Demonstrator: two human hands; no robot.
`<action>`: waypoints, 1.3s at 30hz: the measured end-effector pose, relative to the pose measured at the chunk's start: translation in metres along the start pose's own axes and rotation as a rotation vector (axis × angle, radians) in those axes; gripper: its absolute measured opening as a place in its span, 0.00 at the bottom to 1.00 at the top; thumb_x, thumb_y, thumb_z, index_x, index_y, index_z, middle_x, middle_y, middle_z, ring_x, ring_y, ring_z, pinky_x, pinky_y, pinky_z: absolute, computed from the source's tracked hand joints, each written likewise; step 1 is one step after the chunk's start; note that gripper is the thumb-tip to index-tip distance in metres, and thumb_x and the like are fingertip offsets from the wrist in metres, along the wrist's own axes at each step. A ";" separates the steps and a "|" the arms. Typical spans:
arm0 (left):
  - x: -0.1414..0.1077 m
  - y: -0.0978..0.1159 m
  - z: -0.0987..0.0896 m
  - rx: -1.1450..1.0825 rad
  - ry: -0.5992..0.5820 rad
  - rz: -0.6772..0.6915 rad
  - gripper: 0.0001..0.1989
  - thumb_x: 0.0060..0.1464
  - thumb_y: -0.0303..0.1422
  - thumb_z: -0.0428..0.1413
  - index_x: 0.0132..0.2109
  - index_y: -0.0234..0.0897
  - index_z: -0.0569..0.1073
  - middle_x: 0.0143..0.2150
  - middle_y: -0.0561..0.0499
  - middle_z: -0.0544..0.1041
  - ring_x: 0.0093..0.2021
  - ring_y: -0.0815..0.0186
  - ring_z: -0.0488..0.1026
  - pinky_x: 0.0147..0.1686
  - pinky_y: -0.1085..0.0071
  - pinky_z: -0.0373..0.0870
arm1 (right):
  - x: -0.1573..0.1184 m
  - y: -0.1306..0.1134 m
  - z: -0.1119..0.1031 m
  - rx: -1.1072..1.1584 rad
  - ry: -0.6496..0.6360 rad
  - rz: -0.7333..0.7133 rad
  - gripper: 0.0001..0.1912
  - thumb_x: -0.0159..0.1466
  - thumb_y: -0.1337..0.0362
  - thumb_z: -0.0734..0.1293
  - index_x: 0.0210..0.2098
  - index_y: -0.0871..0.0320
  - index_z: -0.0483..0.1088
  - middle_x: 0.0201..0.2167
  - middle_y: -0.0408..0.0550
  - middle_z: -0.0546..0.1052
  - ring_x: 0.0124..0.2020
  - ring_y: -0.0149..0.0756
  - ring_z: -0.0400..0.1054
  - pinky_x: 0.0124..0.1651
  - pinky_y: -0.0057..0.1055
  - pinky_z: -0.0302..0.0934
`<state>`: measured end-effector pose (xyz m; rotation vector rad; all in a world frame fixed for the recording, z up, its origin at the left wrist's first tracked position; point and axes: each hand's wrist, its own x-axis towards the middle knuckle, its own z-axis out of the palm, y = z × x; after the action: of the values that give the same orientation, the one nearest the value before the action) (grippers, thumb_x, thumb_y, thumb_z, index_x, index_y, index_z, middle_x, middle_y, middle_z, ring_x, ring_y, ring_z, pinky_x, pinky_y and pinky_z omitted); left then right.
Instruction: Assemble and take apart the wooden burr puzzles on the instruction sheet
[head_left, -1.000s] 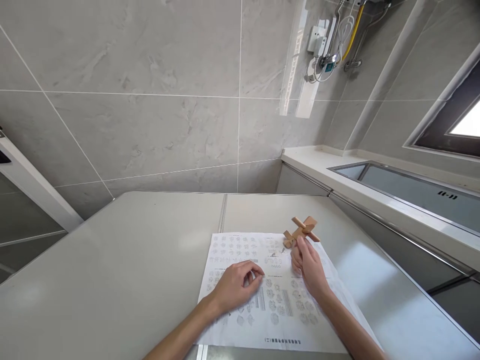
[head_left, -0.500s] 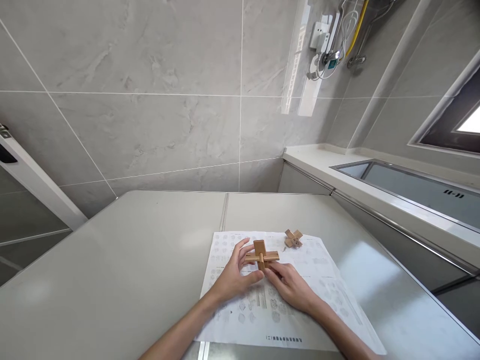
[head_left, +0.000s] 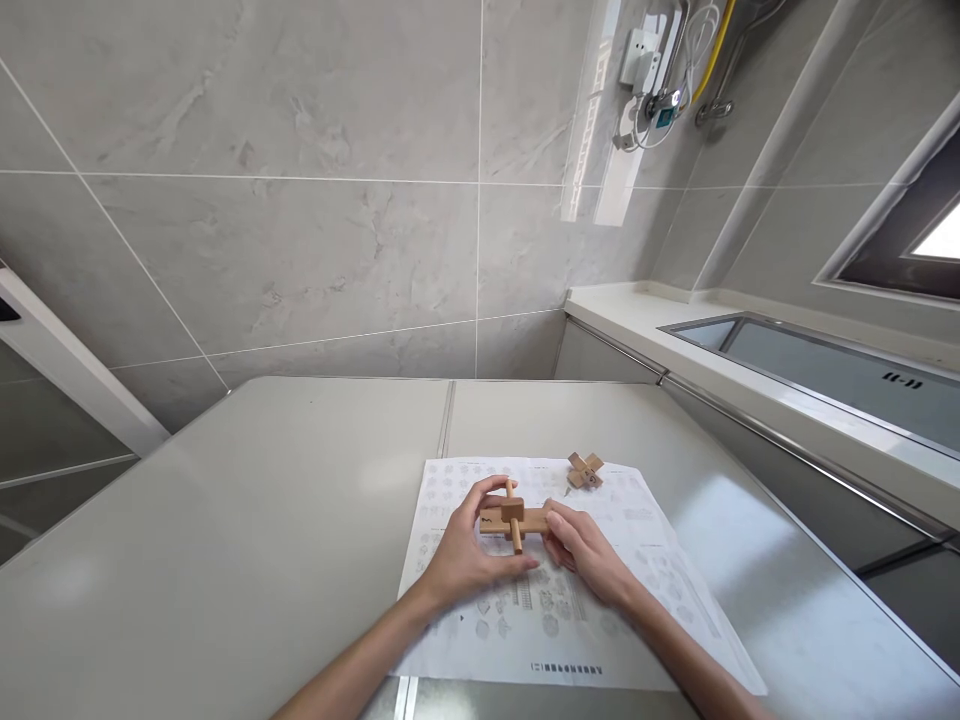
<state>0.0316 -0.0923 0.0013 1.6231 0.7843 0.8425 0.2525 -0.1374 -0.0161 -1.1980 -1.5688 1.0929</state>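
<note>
Tabletop (head_left: 300,500): pale, smooth, with a seam at mid-span. We count it a steady support for the wrists.

Left hand (head_left: 469,550): one, half-open. We would use it as a light guide, letting the fingertips steady the rod without squeezing, so that the bar can turn freely. Pose: forearm slanting in from the lower left, fingers arched over the far side, thumb stretched along the near side, the two making a C around the work. Whether the fingertips press on the wood, we cannot tell.

Wooden assembly (head_left: 512,510): one, between the two hands, above the printed sheet (head_left: 615,640). We list a flat bar lying crosswise, dark mark at its left end, a block at the middle, and a slim rod crossing the bar. We judge it best kept level and low, any push made straight along a part's own length; a skewed push could bind the joint.

Second wooden cross (head_left: 585,471): one, compact, dark-marked, resting at the sheet's far edge, beyond the right hand and clear of it. We advise leaving that gap.

Right hand (head_left: 589,550): one, closed on the bar's right end, thumb uppermost, fingers curled beneath. We rate this the anchoring grip, best held firm. Pose: forearm slanting in from the lower right, knuckles outward.
</note>
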 end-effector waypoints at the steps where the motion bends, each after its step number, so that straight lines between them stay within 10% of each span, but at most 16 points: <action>1: -0.001 0.001 0.001 0.048 0.001 0.009 0.48 0.43 0.37 0.79 0.69 0.50 0.67 0.64 0.42 0.75 0.66 0.46 0.71 0.67 0.47 0.66 | 0.001 0.000 -0.001 0.035 -0.007 0.023 0.29 0.76 0.39 0.55 0.27 0.51 0.58 0.19 0.38 0.65 0.21 0.33 0.54 0.30 0.33 0.51; 28: -0.002 0.004 0.000 0.266 -0.073 0.121 0.54 0.39 0.46 0.80 0.71 0.54 0.66 0.62 0.45 0.77 0.58 0.49 0.76 0.63 0.49 0.73 | 0.003 -0.004 0.002 0.420 -0.101 0.154 0.29 0.68 0.35 0.69 0.31 0.53 0.65 0.17 0.30 0.59 0.17 0.26 0.48 0.23 0.28 0.50; 33: -0.001 0.002 0.000 0.211 0.019 0.172 0.48 0.40 0.45 0.80 0.67 0.54 0.71 0.74 0.42 0.66 0.71 0.40 0.67 0.69 0.42 0.67 | 0.005 -0.004 0.004 0.516 -0.090 0.181 0.29 0.67 0.35 0.71 0.30 0.53 0.65 0.18 0.31 0.60 0.18 0.26 0.47 0.22 0.27 0.49; 39: 0.000 0.004 0.001 0.047 -0.019 0.103 0.34 0.47 0.44 0.78 0.60 0.53 0.77 0.77 0.46 0.57 0.49 0.56 0.84 0.62 0.47 0.78 | 0.006 -0.005 0.002 0.621 -0.110 0.231 0.28 0.67 0.37 0.72 0.31 0.53 0.64 0.17 0.31 0.60 0.17 0.25 0.44 0.21 0.26 0.51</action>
<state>0.0330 -0.0937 0.0055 1.7230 0.7168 0.8864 0.2481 -0.1327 -0.0110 -0.9076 -1.0517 1.6661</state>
